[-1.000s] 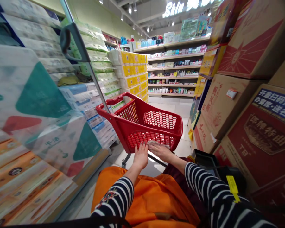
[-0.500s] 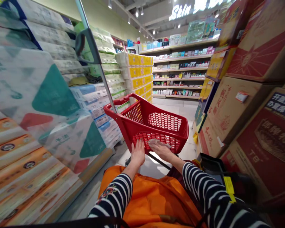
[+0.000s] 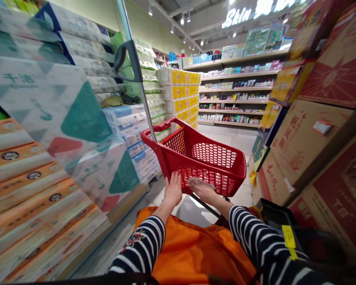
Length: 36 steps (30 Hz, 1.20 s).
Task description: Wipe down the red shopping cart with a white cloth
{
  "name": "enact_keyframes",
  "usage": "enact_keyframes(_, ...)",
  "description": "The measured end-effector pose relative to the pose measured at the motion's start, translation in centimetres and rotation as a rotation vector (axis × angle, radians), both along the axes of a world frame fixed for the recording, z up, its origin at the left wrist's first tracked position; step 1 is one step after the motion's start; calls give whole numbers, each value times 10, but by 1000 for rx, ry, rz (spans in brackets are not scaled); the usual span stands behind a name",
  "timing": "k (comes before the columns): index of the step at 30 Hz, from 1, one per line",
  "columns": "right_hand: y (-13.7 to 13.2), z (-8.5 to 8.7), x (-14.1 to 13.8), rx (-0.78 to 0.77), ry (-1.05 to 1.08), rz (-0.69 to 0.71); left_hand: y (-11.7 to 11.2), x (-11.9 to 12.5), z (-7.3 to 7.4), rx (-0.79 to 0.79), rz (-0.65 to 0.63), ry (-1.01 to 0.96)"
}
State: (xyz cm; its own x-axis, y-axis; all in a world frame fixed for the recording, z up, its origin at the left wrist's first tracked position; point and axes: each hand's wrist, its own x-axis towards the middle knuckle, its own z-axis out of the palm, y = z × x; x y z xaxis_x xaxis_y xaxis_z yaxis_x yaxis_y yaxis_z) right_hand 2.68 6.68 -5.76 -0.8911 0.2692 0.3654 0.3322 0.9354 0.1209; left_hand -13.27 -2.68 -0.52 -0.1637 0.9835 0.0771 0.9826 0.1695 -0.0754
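Note:
A red plastic shopping cart [image 3: 201,163] with a lattice of holes in its walls stands right in front of me, its basket bare inside. Against the lower near side of the basket, my left hand [image 3: 173,190] lies flat with fingers stretched out. Beside it, my right hand [image 3: 204,193] presses a greyish cloth [image 3: 211,185] to the same wall; the cloth shows along the hand's upper edge, and the rest is hidden under the palm. A metal pole with a grey handle [image 3: 133,61] rises from the cart's left end.
Packs of tissue paper [image 3: 32,174] are stacked on the left, with yellow-and-white packs [image 3: 178,93] behind the cart. Cardboard boxes [image 3: 305,138] tower on the right, near a black container [image 3: 275,211]. Shelves of small goods [image 3: 234,89] line the back.
The view has shifted slightly, so the cart and shelves sit further right in the picture. Both hands stay on the cart's side, the cloth still under my right hand.

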Motion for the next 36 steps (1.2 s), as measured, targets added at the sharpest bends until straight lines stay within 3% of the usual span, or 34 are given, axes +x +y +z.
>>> enact_keyframes(3, 5, 37, -19, 125, 150, 51, 3, -10, 8, 25, 52, 11)
enact_keyframes(6, 17, 70, -39, 197, 274, -4, 7, -17, 18, 49, 83, 19)
enact_keyframes(8, 21, 67, -46, 186, 251, -10, 7, -19, 20, 62, 76, 15)
enact_keyframes(13, 12, 5, -42, 64, 74, -9, -1, -24, 7, 72, 40, 18)
enact_keyframes(15, 8, -4, -45, 61, 66, 16, -3, -30, 3, 71, 48, 22)
enact_keyframes(17, 7, 11, -54, 114, 117, 69, -2, -38, 5, 77, 76, 26)
enact_keyframes(21, 20, 77, -87, 230, 295, 67, 2, -52, 19, 100, 129, 33)
enact_keyframes(23, 28, 95, -100, 230, 322, 35, 3, -56, 24, 119, 149, 31)
enact_keyframes(25, 30, 90, -105, 204, 265, 32, 4, -58, 25, 137, 159, 29)
enact_keyframes(29, 16, 44, -98, 112, 74, 13, -1, -64, 19, 140, 141, 41)
enact_keyframes(31, 8, 33, -98, 85, 37, 37, -3, -70, 17, 125, 150, 42)
enact_keyframes(33, 5, 44, -109, 110, 73, 111, -4, -77, 19, 104, 176, 43)
enact_keyframes(36, 12, 93, -143, 200, 234, 180, -3, -89, 31, 106, 216, 55)
